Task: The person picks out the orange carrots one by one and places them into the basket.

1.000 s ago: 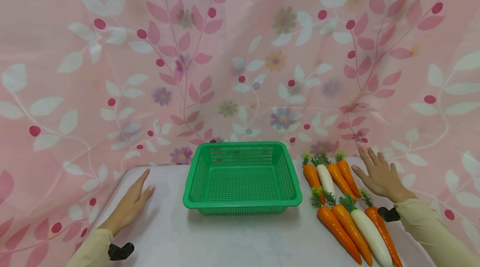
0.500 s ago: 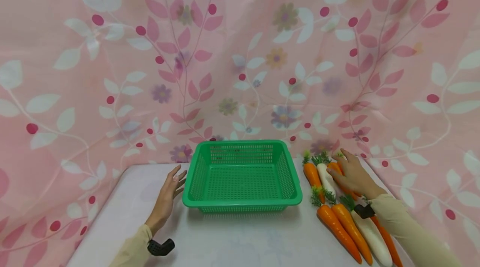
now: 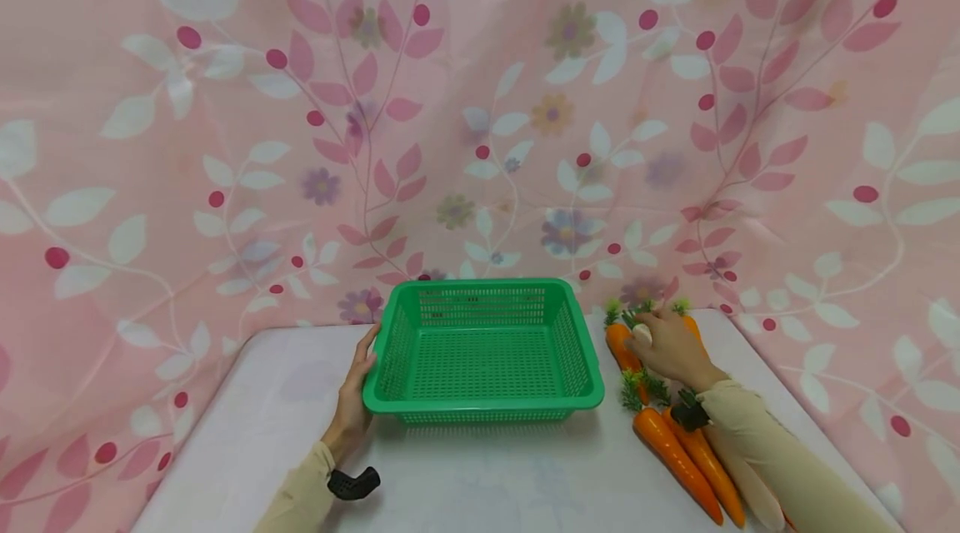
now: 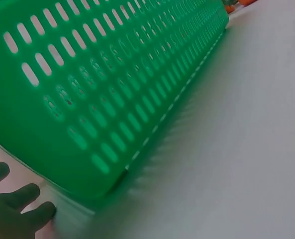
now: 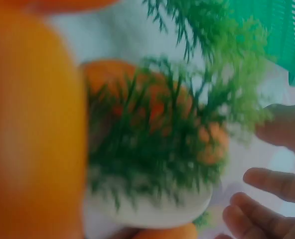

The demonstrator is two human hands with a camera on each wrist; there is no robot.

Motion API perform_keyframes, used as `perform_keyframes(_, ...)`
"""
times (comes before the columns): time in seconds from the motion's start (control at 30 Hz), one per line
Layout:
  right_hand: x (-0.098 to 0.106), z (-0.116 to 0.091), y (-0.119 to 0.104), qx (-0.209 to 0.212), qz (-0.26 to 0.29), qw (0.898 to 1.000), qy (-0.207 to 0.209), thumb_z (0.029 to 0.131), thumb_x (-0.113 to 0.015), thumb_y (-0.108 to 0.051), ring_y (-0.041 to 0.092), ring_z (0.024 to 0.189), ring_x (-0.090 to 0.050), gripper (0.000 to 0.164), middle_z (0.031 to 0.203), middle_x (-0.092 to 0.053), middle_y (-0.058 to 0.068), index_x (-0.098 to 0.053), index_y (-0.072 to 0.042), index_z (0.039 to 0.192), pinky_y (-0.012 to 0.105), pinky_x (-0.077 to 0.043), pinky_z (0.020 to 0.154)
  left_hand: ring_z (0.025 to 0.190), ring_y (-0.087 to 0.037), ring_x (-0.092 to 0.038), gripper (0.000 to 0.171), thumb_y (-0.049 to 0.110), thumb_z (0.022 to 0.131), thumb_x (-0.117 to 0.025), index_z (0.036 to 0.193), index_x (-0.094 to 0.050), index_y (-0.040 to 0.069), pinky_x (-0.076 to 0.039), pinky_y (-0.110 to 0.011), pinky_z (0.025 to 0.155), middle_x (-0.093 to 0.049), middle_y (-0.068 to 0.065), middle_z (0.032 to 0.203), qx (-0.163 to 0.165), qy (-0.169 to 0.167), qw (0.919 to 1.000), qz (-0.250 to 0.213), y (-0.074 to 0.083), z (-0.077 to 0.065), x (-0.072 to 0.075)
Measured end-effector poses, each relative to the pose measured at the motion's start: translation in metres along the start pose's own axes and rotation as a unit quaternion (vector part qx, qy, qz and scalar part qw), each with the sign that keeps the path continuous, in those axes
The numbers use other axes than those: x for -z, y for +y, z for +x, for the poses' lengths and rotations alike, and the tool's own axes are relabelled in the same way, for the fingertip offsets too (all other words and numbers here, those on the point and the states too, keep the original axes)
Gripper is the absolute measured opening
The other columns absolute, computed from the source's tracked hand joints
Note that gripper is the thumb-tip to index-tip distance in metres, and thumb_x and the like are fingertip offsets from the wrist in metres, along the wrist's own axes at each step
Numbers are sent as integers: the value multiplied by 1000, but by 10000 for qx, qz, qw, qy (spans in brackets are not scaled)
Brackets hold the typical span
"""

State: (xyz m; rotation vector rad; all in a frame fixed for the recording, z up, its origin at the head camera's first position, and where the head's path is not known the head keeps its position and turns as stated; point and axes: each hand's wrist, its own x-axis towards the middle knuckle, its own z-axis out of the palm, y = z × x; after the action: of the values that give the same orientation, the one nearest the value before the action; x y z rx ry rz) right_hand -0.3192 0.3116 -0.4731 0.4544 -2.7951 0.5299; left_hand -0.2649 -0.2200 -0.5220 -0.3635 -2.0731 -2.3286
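A green plastic basket (image 3: 483, 366) with perforated walls stands mid-table. My left hand (image 3: 352, 400) is at its left side, fingers extended along the wall; in the left wrist view, spread fingertips (image 4: 40, 214) show beside the basket's corner. My right hand (image 3: 675, 354) reaches over the white radish (image 3: 642, 336) in the back row, with that radish's top showing between thumb and fingers. In the right wrist view, the fingers (image 5: 267, 184) are apart, close over the radish (image 5: 157, 211); green leaves hide part of it. An orange carrot (image 3: 621, 346) lies left of this hand.
Two front-row carrots (image 3: 675, 458) lie nearer me, beside another white radish (image 3: 750, 483) partly under my right sleeve (image 3: 780, 441). Another back-row carrot (image 3: 692, 325) shows behind the right hand. A pink floral cloth (image 3: 480, 100) hangs behind the white-covered table (image 3: 480, 475).
My left hand has moved right from the table's left side to the basket's wall. My right hand has come leftward from the right of the vegetables to over the back-row radish.
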Motion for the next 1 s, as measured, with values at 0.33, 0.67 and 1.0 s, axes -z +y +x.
perform_keyframes(0.33,-9,8,-8,-265,-333,9976,-540,96,-76,-31,51,111,-63,60,123,-69,32,-63,9,137,67,-56,92,157,-11,-19,58,35,115,-24,172,-10,37,-35,-16,112,-4,7,179,-202,-1,9997,-126,-11,-2,0)
perform_keyframes(0.67,-8,12,-17,-338,-350,9958,-774,96,-76,-33,48,109,-61,56,120,-67,29,-66,8,134,67,-56,90,153,-9,-27,59,34,115,-22,173,-10,27,-37,-18,111,-8,1,179,-436,144,9989,-6,-17,-4,-2)
perform_keyframes(1.0,-16,18,-15,-212,-190,9980,-556,92,-80,-27,20,60,-43,40,68,-48,3,-68,5,112,34,-36,56,155,-9,-23,58,36,115,-20,172,-14,30,-32,-17,113,-10,6,179,-418,266,9987,115,-18,-4,-3)
